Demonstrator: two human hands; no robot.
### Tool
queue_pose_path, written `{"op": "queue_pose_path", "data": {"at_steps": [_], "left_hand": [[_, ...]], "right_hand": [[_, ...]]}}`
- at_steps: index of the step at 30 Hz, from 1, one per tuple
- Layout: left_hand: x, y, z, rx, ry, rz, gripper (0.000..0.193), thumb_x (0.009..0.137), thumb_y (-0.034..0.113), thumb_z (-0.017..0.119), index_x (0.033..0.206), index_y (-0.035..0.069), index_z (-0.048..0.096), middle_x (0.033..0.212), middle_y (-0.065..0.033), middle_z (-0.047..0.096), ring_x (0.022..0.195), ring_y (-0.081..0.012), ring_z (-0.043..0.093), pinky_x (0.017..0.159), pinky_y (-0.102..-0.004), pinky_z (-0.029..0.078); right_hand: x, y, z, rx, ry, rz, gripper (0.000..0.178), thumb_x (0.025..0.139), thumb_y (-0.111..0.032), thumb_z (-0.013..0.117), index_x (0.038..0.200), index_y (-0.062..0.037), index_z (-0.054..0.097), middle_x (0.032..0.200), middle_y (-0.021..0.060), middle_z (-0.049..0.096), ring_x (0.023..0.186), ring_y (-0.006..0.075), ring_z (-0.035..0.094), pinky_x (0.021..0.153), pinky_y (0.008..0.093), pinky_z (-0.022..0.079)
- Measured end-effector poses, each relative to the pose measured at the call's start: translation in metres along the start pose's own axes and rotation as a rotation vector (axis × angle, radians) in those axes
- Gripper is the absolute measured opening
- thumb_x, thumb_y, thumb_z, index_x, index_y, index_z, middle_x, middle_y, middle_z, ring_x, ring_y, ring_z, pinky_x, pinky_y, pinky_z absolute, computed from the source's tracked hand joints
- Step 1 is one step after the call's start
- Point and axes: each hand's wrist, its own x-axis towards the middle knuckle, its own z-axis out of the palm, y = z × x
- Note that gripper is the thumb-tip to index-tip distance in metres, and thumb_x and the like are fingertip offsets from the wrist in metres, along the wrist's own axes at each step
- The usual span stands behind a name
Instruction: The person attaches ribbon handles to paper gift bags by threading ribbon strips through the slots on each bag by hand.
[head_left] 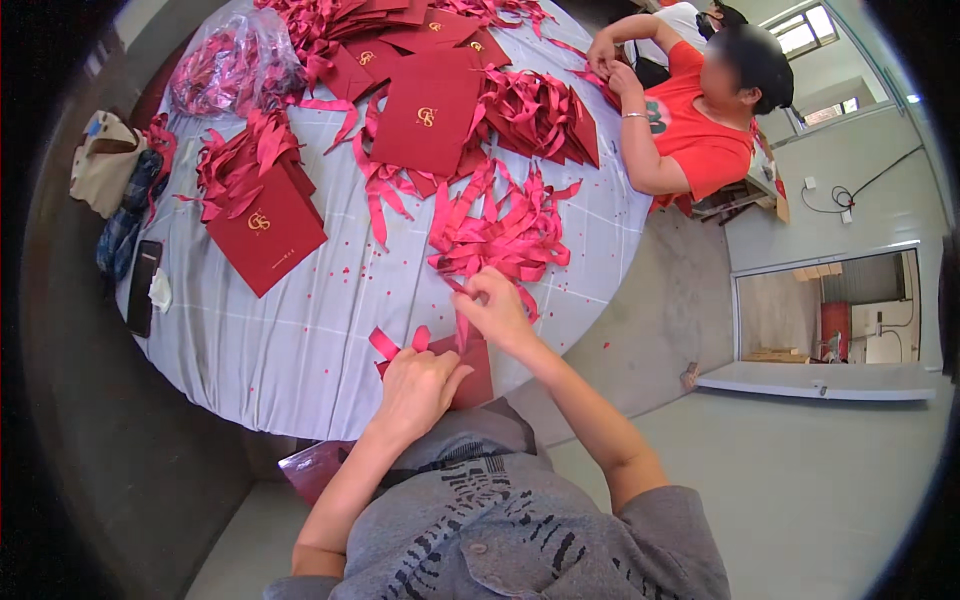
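At the near edge of the table, my left hand point(418, 392) is closed on a dark red paper gift bag point(474, 378), partly hidden under my fingers. Pink ribbon loops point(384, 344) stick up from the bag's far side. My right hand point(495, 308), just beyond and to the right, pinches a pink ribbon point(462, 332) that hangs down toward the bag. Right behind that hand lies a loose heap of pink ribbons point(505, 235) on the cloth.
Red bags point(425, 115) with gold lettering are stacked at the far middle, another pile point(268, 240) at left. A clear plastic sack point(235, 65), a phone point(146, 285) and a beige pouch point(106, 160) lie around the grey-white tablecloth point(330, 385). A co-worker in red point(690, 130) handles ribbon at far right.
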Motion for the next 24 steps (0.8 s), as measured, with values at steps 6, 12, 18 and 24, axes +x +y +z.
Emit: {"op": "queue_pose_path", "data": {"at_steps": [6,12,18,24], "left_hand": [[-0.003,0.0,0.003,0.023,0.041,0.022,0.022,0.08,0.02,0.064,0.066,0.006,0.055,0.054,-0.011,0.053,0.057,-0.0272,0.056,0.058,-0.0384,0.04],[-0.004,-0.001,0.002,0.016,0.067,0.048,0.022,0.081,0.02,0.063,0.067,0.007,0.054,0.056,-0.01,0.055,0.057,-0.0263,0.055,0.058,-0.0379,0.04],[-0.001,-0.001,0.004,-0.002,0.045,0.065,0.02,0.081,0.021,0.064,0.07,0.007,0.057,0.058,-0.0095,0.053,0.057,-0.0267,0.053,0.059,-0.0378,0.038],[-0.001,0.002,0.007,0.008,0.04,0.087,0.021,0.08,0.022,0.065,0.068,0.007,0.057,0.058,-0.0091,0.054,0.057,-0.026,0.054,0.059,-0.0379,0.039]], "right_hand": [[-0.004,-0.008,-0.037,-0.155,-0.085,0.131,0.041,0.087,-0.037,0.055,0.07,0.0003,0.061,0.073,0.0153,0.056,0.069,0.0283,0.057,0.066,0.038,0.042],[-0.042,-0.003,-0.052,-0.078,-0.38,0.407,0.042,0.092,-0.038,0.049,0.083,-0.0008,0.066,0.085,0.013,0.065,0.081,0.0221,0.061,0.074,0.0335,0.045],[-0.051,0.003,-0.028,0.629,-0.331,0.424,0.026,0.093,-0.022,0.053,0.102,0.0003,0.065,0.096,0.0011,0.064,0.09,0.0067,0.054,0.081,0.0262,0.044],[-0.041,-0.018,-0.022,0.649,-0.34,0.391,0.023,0.089,-0.013,0.057,0.103,0.0029,0.065,0.092,0.0054,0.067,0.085,0.0094,0.06,0.079,0.0254,0.047]]}}
